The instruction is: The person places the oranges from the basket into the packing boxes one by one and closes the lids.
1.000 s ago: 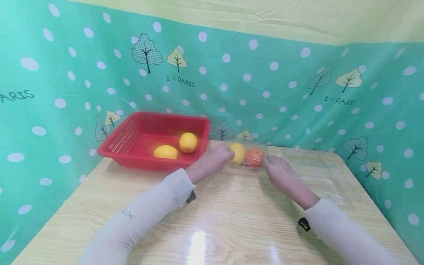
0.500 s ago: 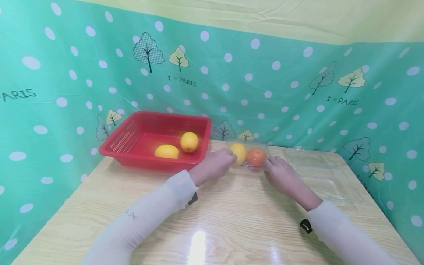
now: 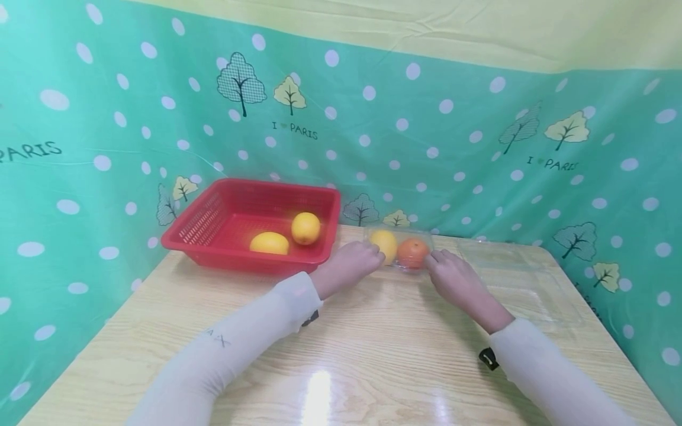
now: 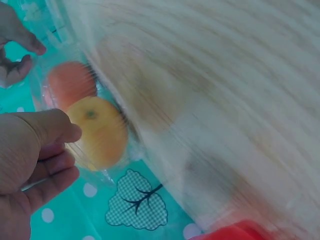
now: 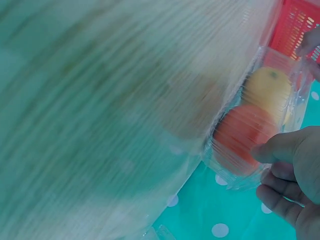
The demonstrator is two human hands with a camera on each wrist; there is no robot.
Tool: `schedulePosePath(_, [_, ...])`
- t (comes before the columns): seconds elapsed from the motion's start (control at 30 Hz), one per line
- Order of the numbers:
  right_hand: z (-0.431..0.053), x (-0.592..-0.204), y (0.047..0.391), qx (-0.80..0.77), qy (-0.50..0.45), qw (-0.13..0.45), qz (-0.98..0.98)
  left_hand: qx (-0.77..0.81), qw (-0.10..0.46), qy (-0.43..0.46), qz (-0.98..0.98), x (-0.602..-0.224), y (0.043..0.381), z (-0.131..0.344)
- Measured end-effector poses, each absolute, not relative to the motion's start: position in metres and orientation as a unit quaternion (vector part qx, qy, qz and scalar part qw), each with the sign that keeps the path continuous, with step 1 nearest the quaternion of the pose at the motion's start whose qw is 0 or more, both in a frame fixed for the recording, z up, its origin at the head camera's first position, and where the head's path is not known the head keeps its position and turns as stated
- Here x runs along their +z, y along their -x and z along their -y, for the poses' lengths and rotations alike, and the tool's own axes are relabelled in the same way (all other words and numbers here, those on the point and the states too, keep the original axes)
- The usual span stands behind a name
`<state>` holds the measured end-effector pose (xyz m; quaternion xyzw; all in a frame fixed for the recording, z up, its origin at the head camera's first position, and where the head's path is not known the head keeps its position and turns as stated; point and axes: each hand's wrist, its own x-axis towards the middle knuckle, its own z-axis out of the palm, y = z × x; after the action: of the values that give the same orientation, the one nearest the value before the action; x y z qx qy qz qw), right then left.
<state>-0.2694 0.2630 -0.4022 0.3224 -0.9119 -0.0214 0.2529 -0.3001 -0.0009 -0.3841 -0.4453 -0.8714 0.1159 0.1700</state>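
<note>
As the left hand curls inward, the right hand matches

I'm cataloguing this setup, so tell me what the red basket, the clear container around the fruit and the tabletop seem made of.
Red basket: probably moulded plastic, smooth finish; perforated walls suggest it.
Clear container: likely thin, glossy plastic; red-orange fruit shows through its shiny walls.
Tabletop: wood or wood-look laminate, unclear which; grain shows, and bright reflections suggest gloss.

Glossy clear plastic box, plastic basket, glossy wood-grain table, creased cloth backdrop
</note>
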Motion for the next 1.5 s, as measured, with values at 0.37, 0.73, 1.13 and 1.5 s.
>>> schedulePosePath(0.37, [-0.2657, -0.4064, 0.2730, -0.022, -0.331, 0.274, 0.903, 0.127, 0.187, 0.467, 0.855, -0.3868, 0.3039, 0.0010])
schedulePosePath(0.73, [-0.2643, -0.4050, 0.2720, -0.021, -0.333, 0.278, 0.901, 0.112, 0.183, 0.463, 0.860, -0.3890, 0.3060, 0.0017])
schedulePosePath(1.13, [-0.2624, -0.4047, 0.2709, -0.015, -0.334, 0.277, 0.901, 0.087, 0.176, 0.458, 0.867, -0.3880, 0.3053, 0.0057])
schedulePosePath(1.5, [-0.2605, -0.4045, 0.2691, -0.022, -0.332, 0.271, 0.903, 0.080, 0.166, 0.454, 0.872, -0.3875, 0.3066, 0.0051])
